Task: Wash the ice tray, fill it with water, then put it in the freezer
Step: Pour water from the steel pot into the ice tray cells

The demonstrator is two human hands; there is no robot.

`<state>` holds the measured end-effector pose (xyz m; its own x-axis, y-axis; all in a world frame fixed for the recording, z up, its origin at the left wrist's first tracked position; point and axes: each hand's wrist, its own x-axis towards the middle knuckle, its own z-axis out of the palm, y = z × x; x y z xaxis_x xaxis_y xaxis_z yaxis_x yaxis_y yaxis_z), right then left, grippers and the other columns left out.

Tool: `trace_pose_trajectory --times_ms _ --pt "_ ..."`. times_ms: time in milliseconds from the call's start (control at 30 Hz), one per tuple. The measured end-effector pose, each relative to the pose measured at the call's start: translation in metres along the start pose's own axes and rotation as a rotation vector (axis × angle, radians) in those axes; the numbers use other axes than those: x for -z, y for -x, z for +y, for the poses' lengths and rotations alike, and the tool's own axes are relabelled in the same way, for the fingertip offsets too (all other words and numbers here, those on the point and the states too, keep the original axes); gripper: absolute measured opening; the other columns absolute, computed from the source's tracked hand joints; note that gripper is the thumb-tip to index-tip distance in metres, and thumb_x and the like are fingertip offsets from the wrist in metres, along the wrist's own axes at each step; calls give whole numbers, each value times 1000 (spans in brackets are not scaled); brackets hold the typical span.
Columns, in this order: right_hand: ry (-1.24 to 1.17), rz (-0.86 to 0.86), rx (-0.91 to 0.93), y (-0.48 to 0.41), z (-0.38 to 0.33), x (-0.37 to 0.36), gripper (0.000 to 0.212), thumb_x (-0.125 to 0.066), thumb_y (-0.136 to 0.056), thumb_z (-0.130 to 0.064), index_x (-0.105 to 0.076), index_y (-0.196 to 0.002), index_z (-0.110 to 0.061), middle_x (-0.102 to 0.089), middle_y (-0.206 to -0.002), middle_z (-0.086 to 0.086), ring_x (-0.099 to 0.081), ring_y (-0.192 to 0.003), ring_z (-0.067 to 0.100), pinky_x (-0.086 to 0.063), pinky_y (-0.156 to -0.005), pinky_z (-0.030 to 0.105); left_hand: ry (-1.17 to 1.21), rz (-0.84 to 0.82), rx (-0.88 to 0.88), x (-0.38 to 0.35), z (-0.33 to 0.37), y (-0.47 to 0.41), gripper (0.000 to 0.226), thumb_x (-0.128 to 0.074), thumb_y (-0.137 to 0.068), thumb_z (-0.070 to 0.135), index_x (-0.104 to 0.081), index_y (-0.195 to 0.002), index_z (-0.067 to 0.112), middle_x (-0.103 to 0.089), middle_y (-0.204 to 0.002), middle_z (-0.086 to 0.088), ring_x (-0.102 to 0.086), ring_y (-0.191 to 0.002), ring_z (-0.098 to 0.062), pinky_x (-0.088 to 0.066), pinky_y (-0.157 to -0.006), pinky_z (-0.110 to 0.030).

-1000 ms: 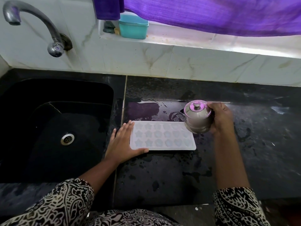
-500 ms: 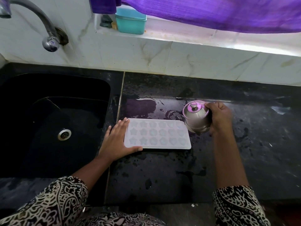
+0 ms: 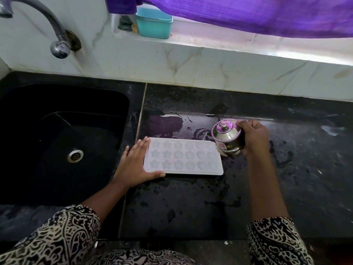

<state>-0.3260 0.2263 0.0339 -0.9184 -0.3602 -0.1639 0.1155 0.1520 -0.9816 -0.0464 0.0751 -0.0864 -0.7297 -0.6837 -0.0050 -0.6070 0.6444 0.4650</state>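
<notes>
A white ice tray (image 3: 183, 156) with star-shaped cells lies flat on the wet black counter (image 3: 191, 203), just right of the sink. My left hand (image 3: 133, 167) rests flat against the tray's left end, thumb along its front edge, fingers spread. My right hand (image 3: 254, 138) grips a small steel jug (image 3: 227, 138) with a lid and knob, tilted toward the tray's right end. I cannot tell whether water is pouring.
A black sink (image 3: 63, 134) with a steel drain (image 3: 75, 155) lies to the left, under a metal tap (image 3: 57, 41). A water puddle (image 3: 172, 123) sits behind the tray. A teal box (image 3: 154, 22) stands on the sill under a purple curtain (image 3: 248, 14).
The jug has tipped a little more toward the tray's right end. My left hand stays on the tray's left end. The view shifted slightly.
</notes>
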Motion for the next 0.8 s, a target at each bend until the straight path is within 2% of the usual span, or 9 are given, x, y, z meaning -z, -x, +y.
trace_pose_trajectory --times_ms 267,433,567,800 --pt "17 1 22 -5 1 -2 25 -64 -79 -8 -48 -62 -16 -53 -65 5 -51 -65 20 -44 -55 28 3 6 1 1 1 0 134 -28 -46 105 -7 -155 31 -7 -162 16 3 -142 6 3 -119 -35" --pt "30 -9 36 -7 2 -2 25 -65 -79 -9 -49 -62 -17 -55 -61 1 -53 -53 10 -46 -47 20 4 9 0 1 2 0 133 -30 -46 104 -8 -155 31 -7 -162 17 4 -140 8 3 -119 -35" --pt "23 -22 58 -7 2 -1 26 -65 -78 -8 -48 -60 -17 -53 -57 -1 -51 -43 2 -44 -43 17 9 15 -1 2 3 1 132 -35 -47 102 -10 -155 30 -9 -162 16 -1 -145 2 1 -120 -37" --pt "1 -33 65 -9 2 -2 27 -64 -78 -8 -47 -59 -17 -50 -56 -1 -48 -40 2 -42 -41 16 21 14 2 3 4 1 129 -40 -50 98 -11 -155 30 -10 -162 14 -5 -148 -3 0 -120 -38"
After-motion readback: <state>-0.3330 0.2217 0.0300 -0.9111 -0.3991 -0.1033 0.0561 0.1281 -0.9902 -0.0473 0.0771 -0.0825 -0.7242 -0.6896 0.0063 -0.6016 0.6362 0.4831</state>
